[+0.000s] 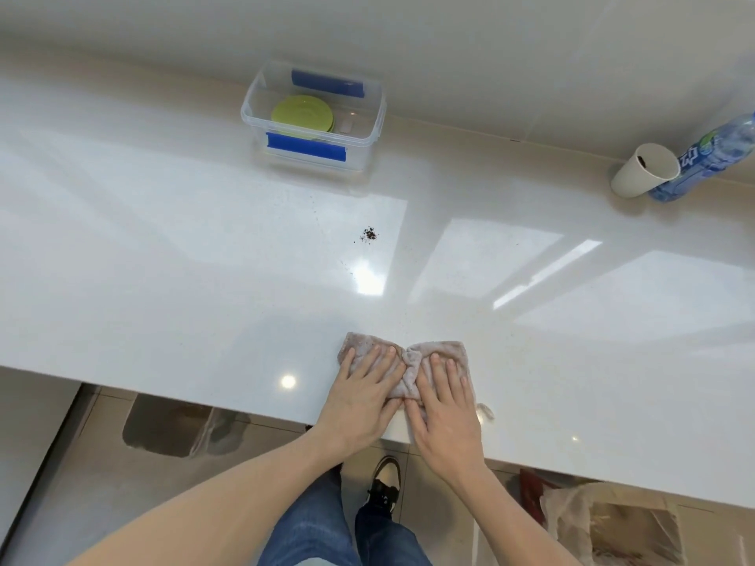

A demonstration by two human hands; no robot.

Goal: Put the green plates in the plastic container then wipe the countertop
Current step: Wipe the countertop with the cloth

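Down at the near edge of the white worktop (204, 247), both hands lie flat on a crumpled pinkish-grey cloth (408, 361). The left hand (363, 398) covers the cloth's left half, the right hand (445, 410) its right half, and the thumbs nearly meet at the cloth's near edge. Neither grip closes round anything: the fingers are straight, slightly spread, and press down on the fabric. A loose thread or frayed bit of the cloth pokes out just beside the right hand, towards the worktop's edge.

Further back, against the wall, stands the clear plastic container (378, 116) with blue tape on its near and far sides. The green plates (302, 114) lie stacked inside it, in the left part of the box. Between the container and the cloth, well apart from both, sits a small heap of dark crumbs (369, 234), with a few finer specks scattered around it.

At the far right, a white paper cup (643, 169) stands touching a plastic water bottle (711, 157) with a blue label. Below the worktop's edge show blue jeans (322, 529), a black and white shoe (386, 480) and a tiled floor (102, 484).
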